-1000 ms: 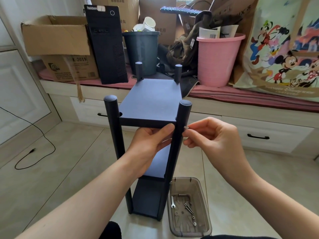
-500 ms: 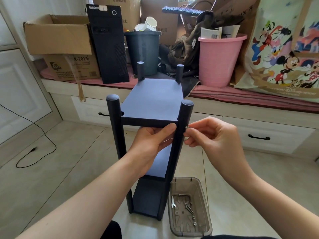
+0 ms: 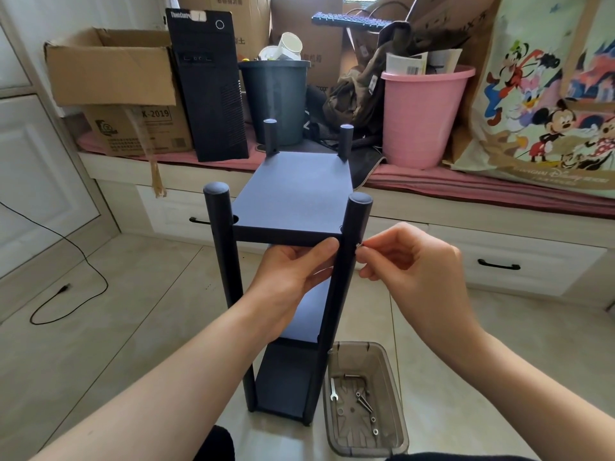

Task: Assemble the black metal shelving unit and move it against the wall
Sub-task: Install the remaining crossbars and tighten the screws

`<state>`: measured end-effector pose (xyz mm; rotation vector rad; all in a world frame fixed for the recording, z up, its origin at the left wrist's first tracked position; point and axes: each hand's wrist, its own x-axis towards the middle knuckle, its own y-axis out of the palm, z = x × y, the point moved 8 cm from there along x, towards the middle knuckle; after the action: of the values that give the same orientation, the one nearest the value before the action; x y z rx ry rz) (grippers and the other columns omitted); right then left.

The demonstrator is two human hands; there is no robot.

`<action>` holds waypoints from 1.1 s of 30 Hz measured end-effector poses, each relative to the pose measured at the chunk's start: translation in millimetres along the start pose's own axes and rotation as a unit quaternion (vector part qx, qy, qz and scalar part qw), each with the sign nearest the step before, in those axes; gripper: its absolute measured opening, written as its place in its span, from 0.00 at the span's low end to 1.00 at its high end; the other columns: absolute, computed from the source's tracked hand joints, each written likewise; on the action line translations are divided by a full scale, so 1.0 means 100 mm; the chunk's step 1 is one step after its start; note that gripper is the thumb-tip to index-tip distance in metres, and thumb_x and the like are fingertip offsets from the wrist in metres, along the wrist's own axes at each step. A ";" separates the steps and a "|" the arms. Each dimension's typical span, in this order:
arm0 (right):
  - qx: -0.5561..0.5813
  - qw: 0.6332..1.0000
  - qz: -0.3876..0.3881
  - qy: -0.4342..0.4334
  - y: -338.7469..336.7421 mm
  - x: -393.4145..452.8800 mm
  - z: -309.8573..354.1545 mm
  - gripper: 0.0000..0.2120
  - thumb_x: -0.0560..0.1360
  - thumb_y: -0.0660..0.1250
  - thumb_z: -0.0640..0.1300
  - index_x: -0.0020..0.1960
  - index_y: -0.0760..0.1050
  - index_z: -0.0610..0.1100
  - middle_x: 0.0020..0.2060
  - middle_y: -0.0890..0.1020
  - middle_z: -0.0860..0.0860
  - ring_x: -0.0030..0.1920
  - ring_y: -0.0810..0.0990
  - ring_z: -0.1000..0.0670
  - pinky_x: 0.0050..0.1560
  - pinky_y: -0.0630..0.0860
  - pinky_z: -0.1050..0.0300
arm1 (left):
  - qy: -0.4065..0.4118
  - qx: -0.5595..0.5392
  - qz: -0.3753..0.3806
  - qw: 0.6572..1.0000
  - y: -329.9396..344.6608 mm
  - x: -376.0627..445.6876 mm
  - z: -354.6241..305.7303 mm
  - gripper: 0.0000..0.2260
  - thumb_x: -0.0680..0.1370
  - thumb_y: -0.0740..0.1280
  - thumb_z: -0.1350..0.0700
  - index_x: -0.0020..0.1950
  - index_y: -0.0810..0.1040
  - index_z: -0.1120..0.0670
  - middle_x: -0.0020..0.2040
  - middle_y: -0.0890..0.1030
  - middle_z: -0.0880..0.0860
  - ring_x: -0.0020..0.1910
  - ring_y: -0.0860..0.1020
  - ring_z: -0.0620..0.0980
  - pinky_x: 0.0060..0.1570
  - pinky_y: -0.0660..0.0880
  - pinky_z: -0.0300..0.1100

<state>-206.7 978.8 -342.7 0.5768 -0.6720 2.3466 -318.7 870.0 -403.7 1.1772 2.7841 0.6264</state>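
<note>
The black metal shelving unit (image 3: 293, 194) stands upright on the tiled floor, with three shelves between four round posts. My left hand (image 3: 293, 274) holds the front edge of the top shelf from below, thumb against the edge beside the front right post (image 3: 352, 247). My right hand (image 3: 409, 261) pinches a small silver screw (image 3: 359, 245) against the outer side of that post, level with the top shelf.
A clear brown plastic tray (image 3: 366, 400) with screws, washers and a small wrench lies on the floor right of the unit's base. Behind stands a low drawer bench (image 3: 466, 247) loaded with cardboard boxes, a computer tower (image 3: 206, 84), a dark bin and a pink bucket (image 3: 422, 114). A black cable (image 3: 66, 287) lies at left.
Both hands stay at the front right corner of the top shelf. The fingers of my right hand have shifted slightly on the screw.
</note>
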 end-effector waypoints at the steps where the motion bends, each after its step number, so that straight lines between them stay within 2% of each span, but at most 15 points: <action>1: 0.001 1.000 0.000 0.005 0.00 0.00 -0.01 0.05 0.73 0.75 0.36 0.42 0.81 0.44 0.33 0.84 0.53 0.33 0.84 0.55 0.38 0.79 0.65 | 0.001 0.002 0.001 1.000 0.00 0.00 0.00 0.17 0.73 0.71 0.51 0.59 0.82 0.57 0.56 0.86 0.56 0.57 0.84 0.54 0.54 0.80 0.39; 5: 0.003 1.000 0.003 0.016 0.01 0.00 -0.02 0.05 0.74 0.74 0.37 0.41 0.81 0.44 0.32 0.84 0.53 0.32 0.84 0.54 0.36 0.79 0.65 | 0.000 0.010 0.003 1.000 0.00 0.00 0.00 0.17 0.73 0.70 0.50 0.59 0.82 0.56 0.56 0.86 0.56 0.58 0.84 0.54 0.56 0.80 0.41; 11: -0.030 1.000 -0.001 -0.001 0.01 0.00 0.02 0.04 0.73 0.75 0.37 0.42 0.80 0.43 0.33 0.84 0.53 0.34 0.84 0.55 0.40 0.81 0.59 | 0.003 0.008 0.005 1.000 0.00 -0.01 0.00 0.17 0.74 0.71 0.50 0.60 0.82 0.57 0.57 0.85 0.56 0.58 0.83 0.55 0.57 0.80 0.42; 15: -0.031 0.999 -0.009 0.008 0.00 0.00 0.01 0.04 0.75 0.73 0.40 0.41 0.81 0.43 0.31 0.84 0.53 0.31 0.83 0.56 0.36 0.79 0.64 | 0.006 0.008 0.004 1.000 0.01 -0.01 -0.02 0.16 0.74 0.71 0.50 0.59 0.83 0.55 0.56 0.85 0.56 0.57 0.84 0.55 0.53 0.80 0.38; 18: -0.038 0.999 -0.004 0.011 0.02 0.01 0.00 0.07 0.76 0.72 0.42 0.40 0.81 0.42 0.30 0.84 0.53 0.30 0.83 0.55 0.34 0.79 0.64 | 0.007 0.011 0.006 1.000 0.01 -0.02 -0.02 0.15 0.74 0.71 0.50 0.58 0.84 0.54 0.56 0.86 0.56 0.57 0.84 0.54 0.52 0.79 0.37; 22: -0.057 0.998 0.000 -0.003 0.01 0.02 0.01 0.05 0.75 0.73 0.40 0.41 0.81 0.42 0.31 0.84 0.53 0.31 0.83 0.55 0.36 0.80 0.63 | 0.006 0.010 0.004 1.000 0.00 -0.02 -0.02 0.13 0.73 0.72 0.49 0.55 0.85 0.51 0.56 0.86 0.56 0.57 0.84 0.54 0.51 0.80 0.37; 27: -0.101 0.995 0.006 -0.024 0.02 0.03 0.04 0.04 0.75 0.74 0.42 0.42 0.81 0.43 0.32 0.83 0.55 0.33 0.83 0.58 0.39 0.80 0.63 | 0.007 0.008 -0.003 1.000 -0.02 0.00 0.00 0.16 0.73 0.72 0.50 0.59 0.83 0.54 0.57 0.85 0.56 0.58 0.84 0.54 0.53 0.80 0.38; 30: -0.051 0.998 0.016 0.033 0.02 0.07 -0.05 0.05 0.73 0.75 0.45 0.44 0.80 0.46 0.33 0.84 0.54 0.33 0.84 0.56 0.38 0.81 0.61 | 0.003 0.016 -0.009 1.000 -0.04 -0.01 -0.01 0.17 0.73 0.72 0.50 0.60 0.82 0.54 0.57 0.85 0.55 0.58 0.84 0.54 0.54 0.80 0.39; 33: 0.009 0.993 0.044 0.107 0.02 0.11 -0.19 0.13 0.73 0.75 0.49 0.55 0.78 0.51 0.42 0.85 0.53 0.42 0.85 0.53 0.45 0.83 0.52 | -0.002 0.087 -0.034 0.996 -0.06 -0.04 -0.06 0.18 0.71 0.72 0.46 0.59 0.83 0.51 0.54 0.86 0.50 0.56 0.84 0.49 0.55 0.80 0.42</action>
<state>-220.1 994.0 -351.8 0.3021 -0.5883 2.4542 -320.7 861.3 -401.3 1.1044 2.9111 0.3812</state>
